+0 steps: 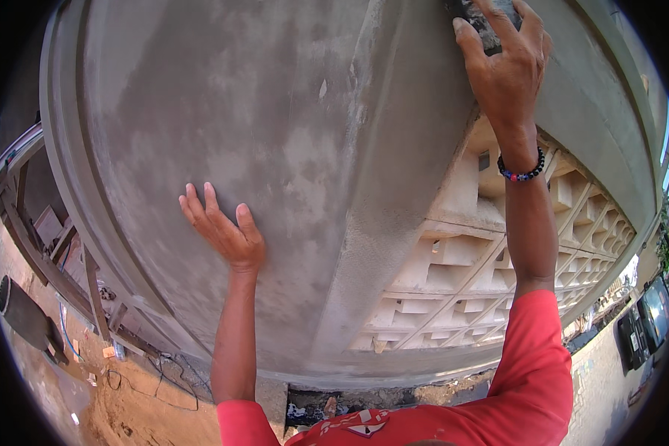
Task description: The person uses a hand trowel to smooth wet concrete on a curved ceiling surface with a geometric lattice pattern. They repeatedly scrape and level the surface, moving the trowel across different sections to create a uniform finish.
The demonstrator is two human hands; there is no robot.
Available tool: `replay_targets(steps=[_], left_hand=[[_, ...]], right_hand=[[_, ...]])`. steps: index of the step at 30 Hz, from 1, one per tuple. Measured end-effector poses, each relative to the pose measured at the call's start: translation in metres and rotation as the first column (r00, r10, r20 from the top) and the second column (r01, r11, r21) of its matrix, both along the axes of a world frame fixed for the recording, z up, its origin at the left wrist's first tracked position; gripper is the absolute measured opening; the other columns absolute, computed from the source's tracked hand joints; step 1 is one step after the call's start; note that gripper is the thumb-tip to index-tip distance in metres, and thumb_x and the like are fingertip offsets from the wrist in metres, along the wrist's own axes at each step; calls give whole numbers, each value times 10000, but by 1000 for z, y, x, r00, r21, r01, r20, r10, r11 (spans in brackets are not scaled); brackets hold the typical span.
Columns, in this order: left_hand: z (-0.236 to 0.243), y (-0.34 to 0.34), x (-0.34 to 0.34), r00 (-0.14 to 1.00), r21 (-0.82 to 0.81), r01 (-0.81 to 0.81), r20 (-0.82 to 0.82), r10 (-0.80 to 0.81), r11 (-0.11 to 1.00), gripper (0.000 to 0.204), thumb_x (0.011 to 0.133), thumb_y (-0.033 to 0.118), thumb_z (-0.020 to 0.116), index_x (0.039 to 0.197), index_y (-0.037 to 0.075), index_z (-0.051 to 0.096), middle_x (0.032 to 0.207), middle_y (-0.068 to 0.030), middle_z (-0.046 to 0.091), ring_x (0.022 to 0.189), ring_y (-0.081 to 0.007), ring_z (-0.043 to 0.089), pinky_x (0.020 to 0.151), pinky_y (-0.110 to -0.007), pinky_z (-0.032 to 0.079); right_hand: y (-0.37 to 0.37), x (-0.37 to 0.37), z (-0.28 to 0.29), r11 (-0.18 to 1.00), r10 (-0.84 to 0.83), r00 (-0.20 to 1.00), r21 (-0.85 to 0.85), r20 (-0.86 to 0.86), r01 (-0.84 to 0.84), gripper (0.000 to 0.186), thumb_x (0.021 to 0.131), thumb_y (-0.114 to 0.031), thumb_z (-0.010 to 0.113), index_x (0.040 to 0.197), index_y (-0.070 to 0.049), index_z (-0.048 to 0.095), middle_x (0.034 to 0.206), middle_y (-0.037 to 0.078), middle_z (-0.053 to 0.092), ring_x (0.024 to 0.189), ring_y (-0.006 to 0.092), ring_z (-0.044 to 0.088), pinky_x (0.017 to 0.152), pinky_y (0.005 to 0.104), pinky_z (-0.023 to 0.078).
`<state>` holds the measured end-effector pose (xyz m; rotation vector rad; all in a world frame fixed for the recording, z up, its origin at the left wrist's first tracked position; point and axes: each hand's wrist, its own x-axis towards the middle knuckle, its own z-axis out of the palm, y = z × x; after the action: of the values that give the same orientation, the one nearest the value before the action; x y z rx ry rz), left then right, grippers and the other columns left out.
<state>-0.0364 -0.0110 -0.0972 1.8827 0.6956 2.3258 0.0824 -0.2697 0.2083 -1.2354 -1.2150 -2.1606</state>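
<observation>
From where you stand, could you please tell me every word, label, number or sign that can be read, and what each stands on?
Red shirt: pale lettering and an emblem on the front, too slanted and blurred to read.
Grey wall: no text visible.
Bracelet: no text that I can make out.

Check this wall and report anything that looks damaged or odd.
On the broad grey plaster wall, a small pale teardrop-shaped fleck stands out, perhaps a chip; below it, uneven pale blotches break the darker grey.
</observation>
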Motion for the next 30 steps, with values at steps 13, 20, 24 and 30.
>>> replay_targets(steps=[13, 20, 24, 30], left_hand=[[1, 3, -2, 999, 42, -32, 22, 31, 999, 554, 1015, 324, 478, 1459, -3, 423, 1562, -227, 313, 1457, -457, 237, 1169, -563, 229], [2, 0, 0, 1000, 29, -15, 15, 14, 999, 562, 1022, 329, 468, 1469, -5, 407, 1568, -227, 300, 1467, -458, 215, 1166, -571, 228], [1, 3, -1, 1000, 31, -5, 28, 4, 999, 565, 1021, 330, 469, 1469, -9, 406, 1571, -228, 293, 1473, -456, 202, 1168, -574, 222], [1, 2, 4, 1000, 53, -17, 4, 17, 998, 576, 1024, 343, 470, 1473, -11, 397, 1570, -230, 287, 1468, -456, 206, 1167, -574, 216]], right_hand=[[11, -10, -19, 982, -64, 997, -180, -40, 56, 461, 818, -225, 759, 1264, -328, 704, 1402, 165, 524, 1267, 356, 490, 1071, 475, 391], [-45, 21, -27, 959, -115, 993, -259, 19, 116, 503, 780, -209, 773, 1252, -364, 696, 1427, 125, 480, 1260, 333, 456, 976, 451, 403], [-15, -7, -9, 992, -31, 997, -121, -68, 22, 435, 765, -82, 738, 1197, -119, 712, 1314, 264, 532, 1197, 430, 505, 1006, 498, 422], [-51, 3, -155, 787, -140, 990, -608, -13, 103, 547, 742, -187, 782, 1248, -373, 686, 1477, 166, 444, 1224, 331, 470, 929, 411, 389]])
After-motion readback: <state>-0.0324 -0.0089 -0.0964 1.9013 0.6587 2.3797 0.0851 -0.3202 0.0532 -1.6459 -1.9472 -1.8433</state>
